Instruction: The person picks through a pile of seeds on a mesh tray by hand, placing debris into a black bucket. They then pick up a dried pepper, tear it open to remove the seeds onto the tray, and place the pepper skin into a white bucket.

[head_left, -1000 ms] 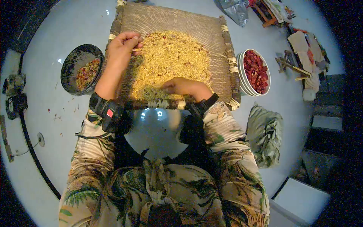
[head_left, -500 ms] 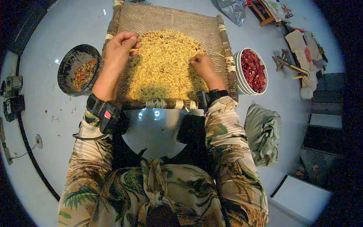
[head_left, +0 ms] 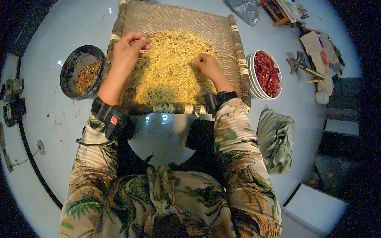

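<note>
A woven mat tray (head_left: 178, 18) with a frame of wooden poles lies in front of me. Spread over it is a wide layer of small yellow seeds (head_left: 174, 63), flecked with a few dark red bits. My left hand (head_left: 129, 51) is over the left edge of the seed layer, thumb and fingers pinched together; anything between them is too small to see. Over the right part of the seeds, my right hand (head_left: 208, 68) is closed with its fingertips pointing left. Its fingers are curled, and whatever they may hold is hidden.
Left of the tray stands a black bowl (head_left: 67, 81) with red and yellowish scraps. On the right, a white bucket (head_left: 251, 81) holds dried red chili pieces (head_left: 266, 75). A green-grey sack (head_left: 276, 141) lies nearer me, and a grey plastic bag (head_left: 244, 12) lies at the back.
My right hand has moved slightly left over the seeds, its fingers still curled. My left hand has barely shifted and stays pinched.
</note>
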{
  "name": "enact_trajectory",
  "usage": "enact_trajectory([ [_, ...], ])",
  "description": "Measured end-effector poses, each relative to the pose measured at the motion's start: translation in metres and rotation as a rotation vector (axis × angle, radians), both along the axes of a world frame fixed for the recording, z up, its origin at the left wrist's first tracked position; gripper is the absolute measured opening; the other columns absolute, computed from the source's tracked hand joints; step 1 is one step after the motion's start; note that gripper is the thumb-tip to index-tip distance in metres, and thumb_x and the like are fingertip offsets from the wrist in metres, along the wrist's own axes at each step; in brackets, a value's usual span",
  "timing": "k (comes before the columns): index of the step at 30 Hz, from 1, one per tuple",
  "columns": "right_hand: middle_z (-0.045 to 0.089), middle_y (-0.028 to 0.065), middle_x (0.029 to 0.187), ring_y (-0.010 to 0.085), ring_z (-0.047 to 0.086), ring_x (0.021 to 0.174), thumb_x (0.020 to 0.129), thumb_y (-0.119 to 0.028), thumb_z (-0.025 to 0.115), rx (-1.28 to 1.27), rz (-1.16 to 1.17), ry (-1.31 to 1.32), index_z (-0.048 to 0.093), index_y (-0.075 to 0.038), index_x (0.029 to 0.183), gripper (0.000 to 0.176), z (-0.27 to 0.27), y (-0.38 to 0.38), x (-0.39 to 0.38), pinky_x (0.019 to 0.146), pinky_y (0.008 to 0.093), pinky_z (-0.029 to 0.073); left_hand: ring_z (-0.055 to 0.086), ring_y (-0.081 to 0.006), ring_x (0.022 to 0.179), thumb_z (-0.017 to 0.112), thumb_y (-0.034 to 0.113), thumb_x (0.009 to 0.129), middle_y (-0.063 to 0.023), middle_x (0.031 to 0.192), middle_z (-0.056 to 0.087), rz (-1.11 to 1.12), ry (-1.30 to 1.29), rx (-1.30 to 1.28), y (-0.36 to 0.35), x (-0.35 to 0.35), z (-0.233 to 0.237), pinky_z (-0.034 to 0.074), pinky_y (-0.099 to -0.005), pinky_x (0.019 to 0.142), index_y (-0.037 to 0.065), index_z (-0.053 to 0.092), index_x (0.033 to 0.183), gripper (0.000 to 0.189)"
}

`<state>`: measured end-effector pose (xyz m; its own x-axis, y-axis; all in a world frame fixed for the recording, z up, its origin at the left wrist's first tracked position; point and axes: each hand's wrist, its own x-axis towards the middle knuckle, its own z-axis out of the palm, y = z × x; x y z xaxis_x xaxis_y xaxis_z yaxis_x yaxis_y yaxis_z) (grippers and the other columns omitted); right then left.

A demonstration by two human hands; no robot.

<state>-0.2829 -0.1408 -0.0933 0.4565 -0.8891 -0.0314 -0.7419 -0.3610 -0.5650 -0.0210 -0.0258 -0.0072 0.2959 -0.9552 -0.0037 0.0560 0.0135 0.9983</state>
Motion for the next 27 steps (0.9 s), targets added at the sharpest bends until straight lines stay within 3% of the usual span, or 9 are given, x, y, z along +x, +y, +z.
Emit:
enact_trajectory([
  [4,0.062,0.0076,0.073,0.014,0.058,0.054,0.082,-0.021,0.059,0.389,-0.043,-0.399,0.059,-0.001,0.078,0.021,0.007,0.002,0.005,0.049,0.0306,0.045,0.055,-0.009,0.063,0.053,0.017,0.086,-0.0029,0.078,0.059,0.017,0.0,-0.001,0.0,-0.003,0.001,0.046,-0.0207,0.054,0.003,0.057,0.098,0.018],
  [7,0.06,0.003,0.077,0.0084,0.058,0.063,0.083,-0.016,0.059,0.584,-0.063,-0.575,0.059,-0.006,0.091,0.013,0.018,0.01,0.015,0.051,0.0218,0.044,0.055,-0.0094,0.064,0.053,0.017,0.087,-0.003,0.078,0.06,0.011,0.021,0.017,-0.001,-0.003,-0.001,0.046,-0.0209,0.055,0.003,0.057,0.099,0.019],
  [10,0.063,0.0107,0.084,0.0204,0.061,0.068,0.078,-0.017,0.061,0.325,0.033,-0.56,0.06,-0.001,0.094,0.023,-0.011,0.007,0.024,0.062,0.0314,0.049,0.056,-0.0097,0.065,0.052,0.017,0.087,-0.0036,0.079,0.06,0.009,-0.012,0.001,0.0,-0.005,0.001,0.046,-0.0214,0.056,0.004,0.057,0.099,0.018],
  [13,0.061,0.007,0.092,0.0149,0.058,0.081,0.078,-0.012,0.062,0.037,0.28,-0.266,0.056,-0.001,0.105,0.029,-0.012,0.019,0.033,0.071,0.029,0.048,0.056,-0.0095,0.066,0.052,0.017,0.087,-0.0041,0.08,0.061,0.005,0.01,-0.011,-0.001,-0.006,-0.002,0.047,-0.0218,0.056,0.004,0.057,0.099,0.018],
  [14,0.061,0.0099,0.097,0.0212,0.058,0.089,0.075,-0.01,0.063,0.141,0.296,-0.208,0.056,-0.003,0.106,0.032,-0.005,0.029,0.037,0.08,0.0319,0.046,0.056,-0.0093,0.066,0.052,0.017,0.087,-0.004,0.08,0.061,0.008,0.004,0.001,-0.001,-0.007,-0.002,0.047,-0.0218,0.056,0.004,0.057,0.099,0.018],
  [17,0.06,0.0145,0.099,0.0288,0.056,0.093,0.072,-0.011,0.064,-0.155,0.496,-0.043,0.057,-0.006,0.106,0.034,-0.014,0.045,0.047,0.081,0.0353,0.045,0.056,-0.0091,0.064,0.052,0.017,0.087,-0.0036,0.079,0.061,0.02,-0.021,0.041,0.0,-0.01,0.004,0.046,-0.0218,0.055,0.004,0.057,0.098,0.018],
  [18,0.058,0.0173,0.099,0.0344,0.054,0.093,0.07,-0.013,0.064,-0.162,0.47,-0.012,0.058,-0.008,0.104,0.035,-0.014,0.053,0.048,0.081,0.0387,0.045,0.056,-0.009,0.064,0.052,0.017,0.087,-0.0036,0.078,0.061,0.027,-0.033,0.058,0.002,-0.012,0.008,0.046,-0.0218,0.055,0.004,0.057,0.098,0.018],
  [21,0.057,0.0168,0.098,0.0336,0.054,0.09,0.071,-0.014,0.062,-0.101,0.47,0.119,0.058,-0.01,0.099,0.029,-0.013,0.06,0.052,0.077,0.0398,0.045,0.055,-0.009,0.063,0.051,0.017,0.087,-0.0036,0.077,0.06,0.01,-0.032,0.044,0.0,-0.01,0.004,0.046,-0.0216,0.053,0.003,0.057,0.097,0.017],
  [27,0.059,0.0144,0.071,0.0342,0.055,0.067,0.071,-0.012,0.057,-0.124,0.509,0.163,0.059,-0.008,0.082,0.011,-0.033,0.05,0.045,0.06,0.0413,0.044,0.056,-0.0096,0.063,0.051,0.016,0.087,-0.0041,0.077,0.06,0.021,0.004,0.011,-0.001,-0.007,-0.004,0.046,-0.0215,0.053,0.003,0.057,0.096,0.017],
])
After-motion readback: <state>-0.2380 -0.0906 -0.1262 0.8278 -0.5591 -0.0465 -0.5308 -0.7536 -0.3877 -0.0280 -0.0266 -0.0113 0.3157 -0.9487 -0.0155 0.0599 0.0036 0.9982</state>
